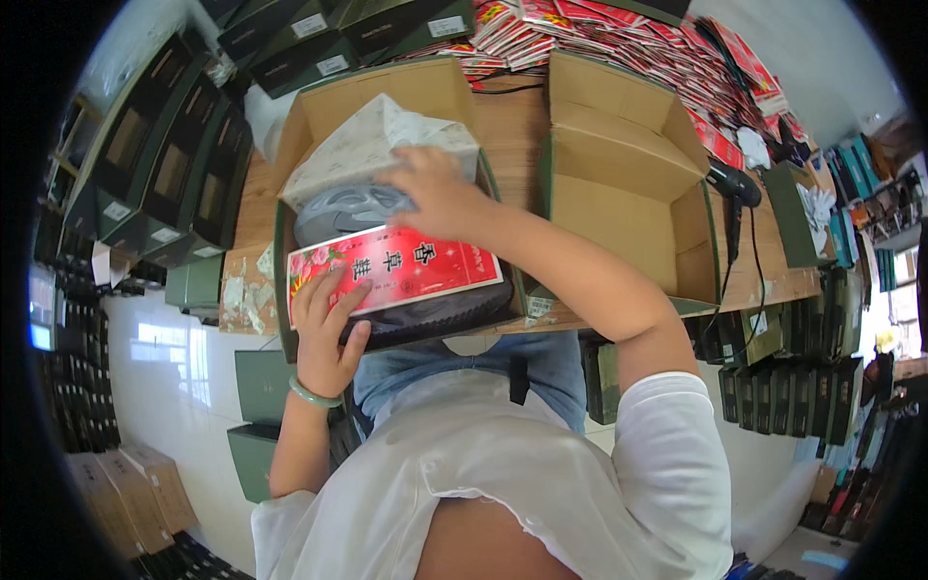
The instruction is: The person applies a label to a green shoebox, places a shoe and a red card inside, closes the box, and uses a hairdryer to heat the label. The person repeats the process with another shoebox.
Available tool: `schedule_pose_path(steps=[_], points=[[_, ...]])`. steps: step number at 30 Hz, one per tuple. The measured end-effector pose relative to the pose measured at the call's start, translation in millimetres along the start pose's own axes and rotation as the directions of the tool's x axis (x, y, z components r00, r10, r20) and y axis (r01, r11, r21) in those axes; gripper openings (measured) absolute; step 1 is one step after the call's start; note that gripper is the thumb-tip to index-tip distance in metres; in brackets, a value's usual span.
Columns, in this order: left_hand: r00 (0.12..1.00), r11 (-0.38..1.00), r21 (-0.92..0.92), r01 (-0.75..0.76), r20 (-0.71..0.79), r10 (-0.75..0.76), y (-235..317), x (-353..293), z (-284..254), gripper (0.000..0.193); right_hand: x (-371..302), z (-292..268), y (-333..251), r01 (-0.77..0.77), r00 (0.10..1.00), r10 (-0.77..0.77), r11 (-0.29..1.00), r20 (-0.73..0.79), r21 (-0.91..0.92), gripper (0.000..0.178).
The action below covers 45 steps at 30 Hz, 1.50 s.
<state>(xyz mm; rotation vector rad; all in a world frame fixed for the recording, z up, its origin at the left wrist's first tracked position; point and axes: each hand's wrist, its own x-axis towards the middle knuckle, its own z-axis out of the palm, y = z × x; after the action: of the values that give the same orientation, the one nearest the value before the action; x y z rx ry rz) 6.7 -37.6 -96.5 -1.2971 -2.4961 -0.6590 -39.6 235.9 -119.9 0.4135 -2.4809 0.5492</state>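
An open shoe box (319,106) stands on the wooden table in front of me, with grey shoes (353,208) and white tissue paper (377,140) inside. A flat red packet (396,271) lies across the box's near end. My left hand (329,324) presses on the packet's left end, fingers spread over it. My right hand (435,193) reaches in from the right and rests on the shoes and tissue paper, fingers curled down onto them.
A second open cardboard box (619,164) stands to the right. Several red packets (628,39) are piled at the table's far side. A black hair dryer (735,184) lies at the right edge. Stacks of dark green boxes (174,164) line the left.
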Motion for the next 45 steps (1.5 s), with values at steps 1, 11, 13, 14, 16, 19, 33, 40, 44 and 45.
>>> schedule_pose_path(steps=[1,11,13,14,16,19,33,40,44,45], points=[[0.999,0.997,0.074,0.025,0.021,-0.027,1,1,3,0.040,0,-16,10,-0.089,0.994,0.092,0.995,-0.063,0.048,0.037],[0.981,0.988,-0.065,0.140,0.142,-0.129,-4,6,23,0.040,-142,-79,108,-0.906,0.417,0.902,0.403,0.110,0.127,0.064],[0.983,0.991,-0.021,0.129,0.137,-0.125,-4,5,24,0.039,-134,-86,84,-0.969,0.176,0.885,0.078,0.432,0.234,0.069],[0.987,0.992,-0.010,0.122,0.109,-0.121,-3,6,24,0.037,-129,-86,77,-0.964,0.072,0.806,-0.095,0.587,0.249,0.072],[0.989,0.992,-0.010,0.126,0.085,-0.125,-3,8,25,0.035,-133,-71,89,-0.969,0.164,0.845,0.040,0.509,0.245,0.065],[0.994,0.994,0.035,0.101,0.036,-0.102,0,10,24,0.032,-125,-75,88,-0.968,0.179,0.827,0.052,0.534,0.245,0.051],[0.989,0.992,0.066,0.106,-0.109,-0.098,1,5,25,0.034,-62,-109,24,-0.387,0.720,0.618,0.734,-0.314,0.558,0.012],[0.983,0.988,0.035,0.151,-0.115,-0.146,1,-1,18,0.035,34,-41,19,-0.105,0.981,0.112,0.993,-0.161,0.047,0.013],[0.984,0.989,0.006,0.150,-0.095,-0.149,-1,-2,16,0.035,55,-6,19,-0.200,0.963,0.201,0.980,0.178,-0.022,0.021],[0.985,0.988,-0.002,0.152,-0.087,-0.152,-3,-3,16,0.036,55,4,21,-0.219,0.945,0.224,0.975,0.239,-0.050,0.022]])
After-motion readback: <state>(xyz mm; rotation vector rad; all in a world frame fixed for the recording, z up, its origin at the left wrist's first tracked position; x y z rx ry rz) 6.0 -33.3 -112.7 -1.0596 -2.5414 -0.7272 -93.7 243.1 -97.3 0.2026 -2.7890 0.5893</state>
